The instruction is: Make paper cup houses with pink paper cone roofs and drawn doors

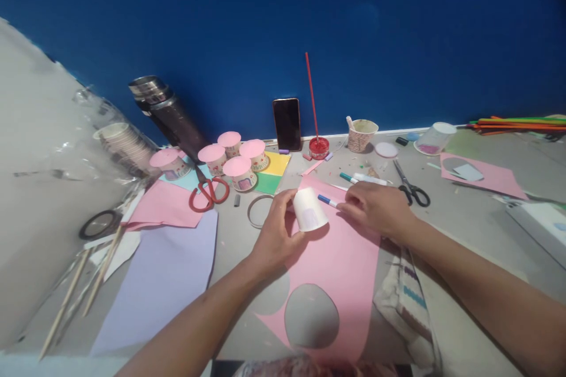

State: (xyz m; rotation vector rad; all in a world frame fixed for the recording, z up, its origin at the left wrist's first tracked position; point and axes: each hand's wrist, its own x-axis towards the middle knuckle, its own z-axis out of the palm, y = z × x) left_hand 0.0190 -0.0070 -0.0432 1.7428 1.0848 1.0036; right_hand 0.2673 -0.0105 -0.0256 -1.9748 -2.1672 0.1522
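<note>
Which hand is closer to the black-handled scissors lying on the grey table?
Right. The right hand, holding a blue marker, lies just left of the black-handled scissors; the left hand grips the white paper cup, farther left.

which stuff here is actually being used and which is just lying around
In use: left hand holding the paper cup; right hand holding the blue pen; pink paper under them.
Lying about: red scissors, black scissors, phone, flask, red paint pot.

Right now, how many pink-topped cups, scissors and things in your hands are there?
pink-topped cups: 5
scissors: 2
white cup in left hand: 1
blue pen in right hand: 1
Total: 9
</note>
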